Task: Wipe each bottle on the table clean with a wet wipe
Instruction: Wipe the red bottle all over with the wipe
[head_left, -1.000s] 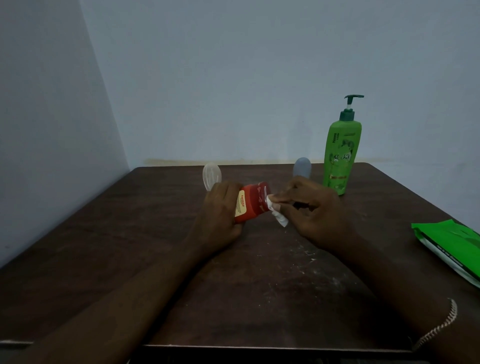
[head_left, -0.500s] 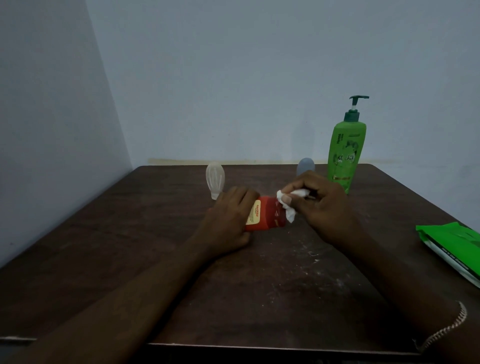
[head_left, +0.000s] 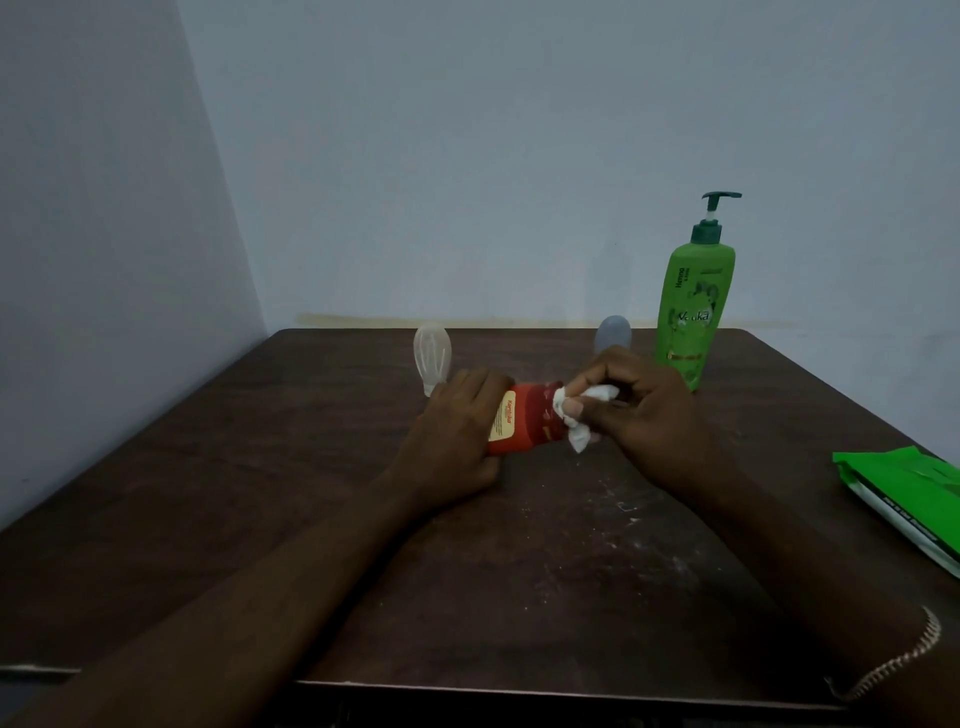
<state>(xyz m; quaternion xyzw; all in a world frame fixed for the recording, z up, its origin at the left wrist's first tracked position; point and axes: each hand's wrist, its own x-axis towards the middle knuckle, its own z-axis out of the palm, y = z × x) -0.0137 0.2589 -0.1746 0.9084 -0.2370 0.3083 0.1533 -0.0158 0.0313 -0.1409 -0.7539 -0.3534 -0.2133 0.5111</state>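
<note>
Left hand (head_left: 457, 431) grips the small red plastic bottle (head_left: 524, 418) sideways, steadying it, I judge, while my right hand (head_left: 649, 415), just beside, pinches a crumpled white wet wipe (head_left: 577, 439) against its end.

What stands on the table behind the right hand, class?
Only the rounded top of a grey bottle shows above the right hand; the hand covers its lower part. A green pump bottle stands beside it.

Wet wipe (head_left: 577, 439), earlier atop red bottle (head_left: 524, 421), now across its end.
</note>
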